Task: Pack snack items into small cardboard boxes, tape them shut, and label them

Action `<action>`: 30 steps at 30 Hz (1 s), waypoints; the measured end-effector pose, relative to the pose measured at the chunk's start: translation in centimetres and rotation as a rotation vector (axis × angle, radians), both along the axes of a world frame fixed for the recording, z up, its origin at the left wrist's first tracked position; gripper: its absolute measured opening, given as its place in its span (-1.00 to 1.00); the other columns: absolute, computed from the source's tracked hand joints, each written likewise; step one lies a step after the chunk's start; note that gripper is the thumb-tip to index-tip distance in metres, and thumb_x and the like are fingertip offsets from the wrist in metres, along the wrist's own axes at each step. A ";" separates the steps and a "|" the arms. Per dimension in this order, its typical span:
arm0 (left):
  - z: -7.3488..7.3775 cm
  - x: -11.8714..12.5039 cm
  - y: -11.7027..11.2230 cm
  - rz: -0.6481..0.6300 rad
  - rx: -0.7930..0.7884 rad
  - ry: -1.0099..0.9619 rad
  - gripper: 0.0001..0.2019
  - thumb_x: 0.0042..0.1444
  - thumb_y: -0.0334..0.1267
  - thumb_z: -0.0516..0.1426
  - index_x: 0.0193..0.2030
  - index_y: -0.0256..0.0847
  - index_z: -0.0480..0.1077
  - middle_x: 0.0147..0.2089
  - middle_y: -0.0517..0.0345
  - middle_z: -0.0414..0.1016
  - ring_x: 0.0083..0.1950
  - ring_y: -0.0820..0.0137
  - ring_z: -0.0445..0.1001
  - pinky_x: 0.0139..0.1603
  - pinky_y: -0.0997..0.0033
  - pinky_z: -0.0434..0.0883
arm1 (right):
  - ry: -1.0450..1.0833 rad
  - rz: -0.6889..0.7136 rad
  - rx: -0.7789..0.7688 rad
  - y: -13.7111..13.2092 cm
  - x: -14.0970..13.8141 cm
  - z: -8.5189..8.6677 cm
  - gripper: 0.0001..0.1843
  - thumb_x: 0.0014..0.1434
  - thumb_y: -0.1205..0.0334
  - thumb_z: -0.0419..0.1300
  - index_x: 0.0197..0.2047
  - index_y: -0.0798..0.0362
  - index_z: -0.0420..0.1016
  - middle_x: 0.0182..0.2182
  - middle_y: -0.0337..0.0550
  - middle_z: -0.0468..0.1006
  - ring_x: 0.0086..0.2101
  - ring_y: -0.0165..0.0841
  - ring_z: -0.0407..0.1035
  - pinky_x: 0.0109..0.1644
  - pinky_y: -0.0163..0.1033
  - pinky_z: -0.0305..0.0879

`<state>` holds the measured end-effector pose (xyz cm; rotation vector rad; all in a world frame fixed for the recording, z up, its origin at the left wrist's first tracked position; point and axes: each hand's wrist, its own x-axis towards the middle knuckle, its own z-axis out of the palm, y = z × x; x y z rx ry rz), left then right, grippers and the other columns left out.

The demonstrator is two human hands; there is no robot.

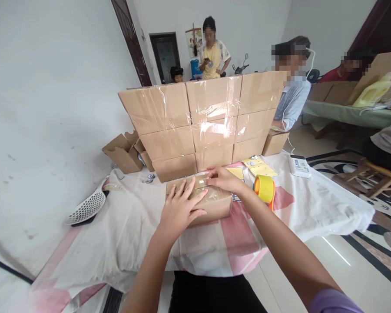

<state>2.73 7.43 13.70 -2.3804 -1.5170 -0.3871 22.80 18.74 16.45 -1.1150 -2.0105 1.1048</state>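
1. Head view: small carton [211, 212] sits on the cloth-covered bench [133, 230], under both hands, in front of the stacked cartons [211, 130].
2. Left hand [180, 206]: laid flat on its top, fingers spread, grip released. Reads as steadying the carton.
3. Right hand [222, 179]: fingers curled over the top, by shiny tape [200, 181]. Can't tell if that grip pinches anything.
4. Yellow tape roll [263, 188] stands just beside the right forearm [267, 228], presumably for easy reach.
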 end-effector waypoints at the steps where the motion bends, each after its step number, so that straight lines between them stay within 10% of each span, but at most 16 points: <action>1: 0.1 0.0 -0.1 -0.015 -0.005 -0.007 -0.45 0.24 0.09 0.18 0.36 0.21 0.31 0.56 0.08 0.05 0.46 -0.07 0.23 0.37 -0.28 0.28 | 0.010 -0.012 0.011 -0.1 -0.1 -0.1 -0.87 0.09 0.25 0.31 -0.47 0.06 0.54 -0.05 0.00 0.60 0.31 -0.13 0.24 0.28 -0.12 0.17; 7: 0.5 0.0 -0.6 -0.089 -0.063 -0.052 -0.51 0.35 -0.05 0.09 0.40 0.20 0.26 0.43 0.29 0.32 0.48 0.12 0.21 0.46 -0.14 0.21 | -0.026 -0.076 0.100 -0.3 -0.3 -0.8 -0.88 0.03 0.30 0.31 -0.50 0.04 0.48 -0.10 -0.02 0.51 0.31 -0.11 0.18 0.28 -0.17 0.20; 13: 0.1 0.2 -0.7 -0.100 -0.047 -0.049 -0.54 0.37 -0.07 0.06 0.39 0.14 0.28 0.40 0.30 0.36 0.48 0.12 0.22 0.43 -0.13 0.24 | -0.143 -0.358 0.153 -0.2 -0.1 -0.9 -0.59 -0.05 0.06 0.41 -0.28 0.06 0.33 -0.09 -0.08 0.37 -0.14 -0.26 0.38 0.02 -0.18 0.34; 23: -1.1 1.5 -1.8 -0.149 0.074 -0.108 -0.57 0.41 -0.33 -0.06 0.31 0.03 0.37 0.37 0.32 0.42 0.41 0.20 0.31 0.41 0.01 0.21 | 0.008 -0.334 -0.145 -0.7 0.2 -1.1 -0.67 0.04 0.12 0.30 -0.14 0.07 0.44 -0.18 -0.06 0.60 -0.14 -0.17 0.47 -0.16 -0.22 0.29; 30: -3.4 5.0 -3.1 0.037 0.235 -0.325 -0.63 0.32 -0.20 0.07 0.23 -0.08 0.41 0.35 0.11 0.44 0.33 0.13 0.39 0.28 0.02 0.20 | 0.077 -0.362 -0.140 -0.6 0.3 -1.5 -0.68 0.03 0.12 0.28 -0.16 0.11 0.48 -0.18 -0.05 0.63 -0.14 -0.18 0.49 -0.15 -0.23 0.29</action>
